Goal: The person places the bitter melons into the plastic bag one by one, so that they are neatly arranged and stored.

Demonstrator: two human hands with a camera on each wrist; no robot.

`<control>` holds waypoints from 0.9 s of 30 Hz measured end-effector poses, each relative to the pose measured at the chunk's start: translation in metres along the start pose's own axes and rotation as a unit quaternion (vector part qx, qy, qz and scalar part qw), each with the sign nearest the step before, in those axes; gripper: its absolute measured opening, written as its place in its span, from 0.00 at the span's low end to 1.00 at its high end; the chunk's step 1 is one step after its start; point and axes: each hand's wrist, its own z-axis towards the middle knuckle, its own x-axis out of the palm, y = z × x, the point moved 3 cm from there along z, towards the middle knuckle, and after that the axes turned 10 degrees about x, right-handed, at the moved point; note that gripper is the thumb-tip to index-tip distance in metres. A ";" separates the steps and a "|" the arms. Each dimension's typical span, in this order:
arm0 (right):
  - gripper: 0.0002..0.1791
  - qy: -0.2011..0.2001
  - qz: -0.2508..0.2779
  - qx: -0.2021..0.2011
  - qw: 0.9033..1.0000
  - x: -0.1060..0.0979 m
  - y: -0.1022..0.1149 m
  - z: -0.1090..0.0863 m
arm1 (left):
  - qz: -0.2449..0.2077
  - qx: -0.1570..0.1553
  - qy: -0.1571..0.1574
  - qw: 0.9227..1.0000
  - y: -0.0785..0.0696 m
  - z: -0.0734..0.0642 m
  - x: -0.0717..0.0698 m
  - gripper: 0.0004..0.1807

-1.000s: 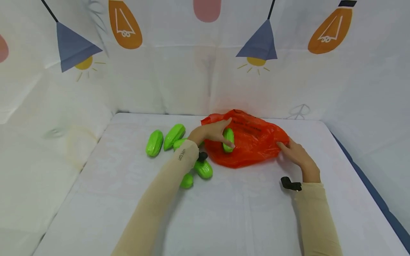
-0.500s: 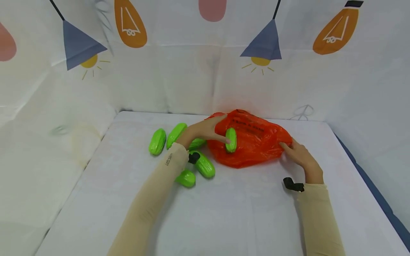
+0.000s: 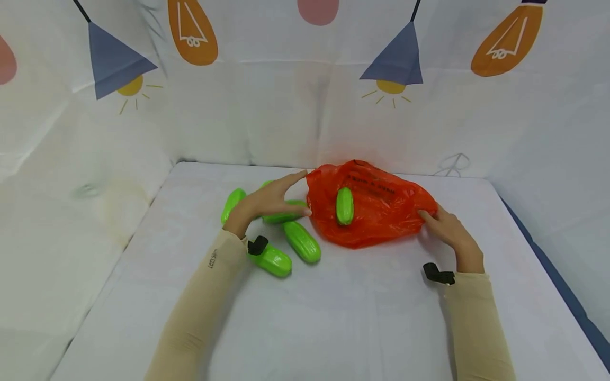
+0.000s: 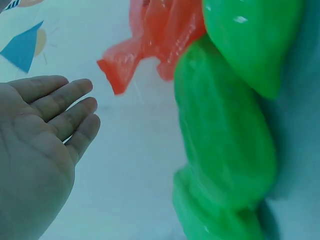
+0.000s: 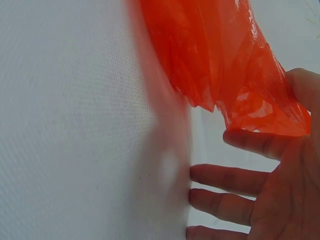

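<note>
A crumpled red plastic bag (image 3: 381,211) with dark print lies at the back of the table, one green gourd-like vegetable (image 3: 344,206) on it. At the bag's right end my right hand (image 3: 448,233) pinches its edge between thumb and index finger; in the right wrist view the other fingers (image 5: 225,205) are spread. My left hand (image 3: 267,201) hovers over more green vegetables (image 3: 302,242) left of the bag, thumb and fingers apart and holding nothing. Its palm (image 4: 30,170) and straight fingers show in the left wrist view, apart from several vegetables (image 4: 225,125). The left hand and wrist partly cover some of them.
A white cloth covers the table (image 3: 362,317). Behind it hangs a white sheet (image 3: 281,116) with lamp and bulb prints. Another green vegetable (image 3: 271,260) lies beside my left wrist, nearer the front.
My left hand has drawn back leftward, away from the vegetable on the bag, to above the other vegetables. The right hand keeps its pinch on the bag.
</note>
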 end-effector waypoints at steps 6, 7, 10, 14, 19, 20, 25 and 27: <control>0.47 0.002 0.000 0.003 1.000 0.005 -0.002 0.000 | 0.003 0.022 -0.029 0.999 0.016 -0.022 -0.002 0.54; 0.47 0.004 0.000 0.004 1.000 0.006 -0.002 0.000 | 0.006 0.024 -0.032 0.999 0.018 -0.025 -0.002 0.54; 0.46 0.005 -0.001 0.003 1.000 0.008 -0.003 0.000 | 0.006 0.020 -0.037 0.999 0.021 -0.033 -0.002 0.54; 0.46 -0.001 -0.002 0.000 1.000 0.008 -0.003 -0.002 | 0.000 0.025 -0.036 0.999 0.018 -0.036 0.000 0.54; 0.47 -0.003 -0.007 0.004 1.000 0.006 -0.005 -0.004 | 0.008 0.026 -0.034 0.999 0.022 -0.033 0.002 0.55; 0.47 -0.002 -0.007 0.005 1.000 0.005 -0.005 -0.004 | 0.010 0.022 -0.033 0.999 0.024 -0.033 0.002 0.55; 0.47 0.001 -0.005 0.003 1.000 0.004 -0.002 -0.001 | 0.021 -0.009 -0.036 0.999 0.045 -0.038 -0.003 0.56; 0.47 0.002 -0.004 0.002 1.000 0.004 0.000 0.001 | 0.028 -0.021 -0.041 0.999 0.051 -0.041 -0.009 0.56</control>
